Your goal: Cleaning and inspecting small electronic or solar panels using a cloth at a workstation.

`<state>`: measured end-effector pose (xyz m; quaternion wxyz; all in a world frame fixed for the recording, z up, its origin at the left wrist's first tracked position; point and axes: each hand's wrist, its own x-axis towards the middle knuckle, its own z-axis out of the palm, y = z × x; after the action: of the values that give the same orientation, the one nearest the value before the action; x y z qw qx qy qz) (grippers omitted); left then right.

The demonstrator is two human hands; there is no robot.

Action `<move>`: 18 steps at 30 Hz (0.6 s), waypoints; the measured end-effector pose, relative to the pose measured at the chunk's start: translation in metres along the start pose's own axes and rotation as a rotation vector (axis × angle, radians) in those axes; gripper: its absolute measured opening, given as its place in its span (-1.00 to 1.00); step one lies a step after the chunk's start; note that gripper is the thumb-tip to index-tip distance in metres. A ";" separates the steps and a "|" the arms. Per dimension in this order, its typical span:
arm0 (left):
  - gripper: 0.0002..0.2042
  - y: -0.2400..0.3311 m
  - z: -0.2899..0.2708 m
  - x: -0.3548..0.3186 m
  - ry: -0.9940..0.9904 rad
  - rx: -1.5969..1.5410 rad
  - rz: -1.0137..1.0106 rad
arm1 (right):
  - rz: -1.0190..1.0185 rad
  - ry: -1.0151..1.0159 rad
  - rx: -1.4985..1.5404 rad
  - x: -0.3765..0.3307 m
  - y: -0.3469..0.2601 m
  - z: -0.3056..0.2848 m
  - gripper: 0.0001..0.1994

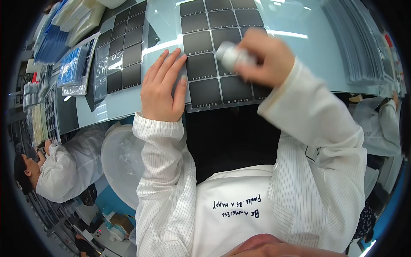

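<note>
A sheet of dark, rounded square panels (205,92) in rows lies on the glossy pale table before me. My left hand (162,92) rests flat along its left edge, fingers stretched out and holding nothing. Over the right part of the sheet, my right hand (272,58) is closed around a white wad (231,55) that looks like folded cloth. Motion smears this hand and the wad, so whether the wad touches the panels is hard to tell. The hand and wad hide some of the panels beneath.
Left of my hand lies another sheet of dark panels (132,55), beside a blue packet (72,66). Stacked clear sheets (359,47) line the table's right side. Below the left table edge stands a whitish tub (122,158), near a co-worker in white (70,171).
</note>
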<state>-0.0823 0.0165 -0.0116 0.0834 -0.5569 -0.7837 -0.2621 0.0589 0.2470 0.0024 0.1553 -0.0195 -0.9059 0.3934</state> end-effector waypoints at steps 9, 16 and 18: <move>-0.61 0.000 0.002 0.001 -0.010 0.008 -0.014 | -0.195 -0.028 -0.152 -0.016 -0.014 0.003 -0.73; -0.60 0.002 -0.001 0.005 -0.016 0.009 -0.018 | 0.038 0.308 -0.270 0.022 0.055 -0.021 -0.74; -0.60 0.002 0.001 0.006 -0.021 -0.001 -0.026 | -0.140 0.176 -0.158 0.011 0.021 0.004 -0.74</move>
<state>-0.0821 0.0220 -0.0091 0.0715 -0.5496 -0.7916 -0.2574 0.0450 0.2602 -0.0121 0.2590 -0.0029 -0.9162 0.3057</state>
